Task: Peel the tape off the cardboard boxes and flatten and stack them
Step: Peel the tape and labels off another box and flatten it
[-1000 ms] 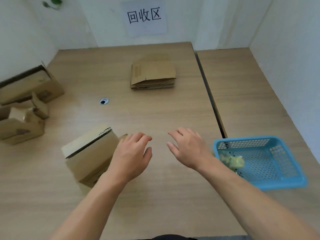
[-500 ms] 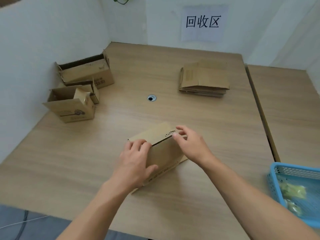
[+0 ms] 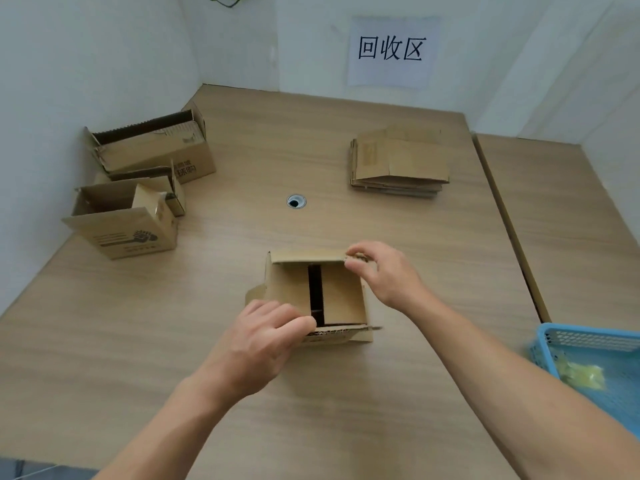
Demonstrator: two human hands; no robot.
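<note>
Brown cardboard box [image 3: 337, 296] sits upright on the wooden table [image 3: 138, 341], in the middle of its near half. The top is open and a dark slit shows between two inner flaps. The left hand [image 3: 263, 344] grips the near flap at its left end, fingers curled over the edge. The right hand [image 3: 384, 275] pinches the far flap's right corner between thumb and fingertips. Farther back on the right lies a stack of flattened boxes [image 3: 401, 161]. By the left wall stands a large open carton [image 3: 156, 150], with a smaller printed carton [image 3: 128, 230] just in front of it. A cable hole [image 3: 296, 201] lies between these and the stack. At the right edge a blue basket [image 3: 588, 337] holds crumpled yellowish tape [image 3: 581, 374]. A paper sign [image 3: 393, 51] hangs on the back wall.
</note>
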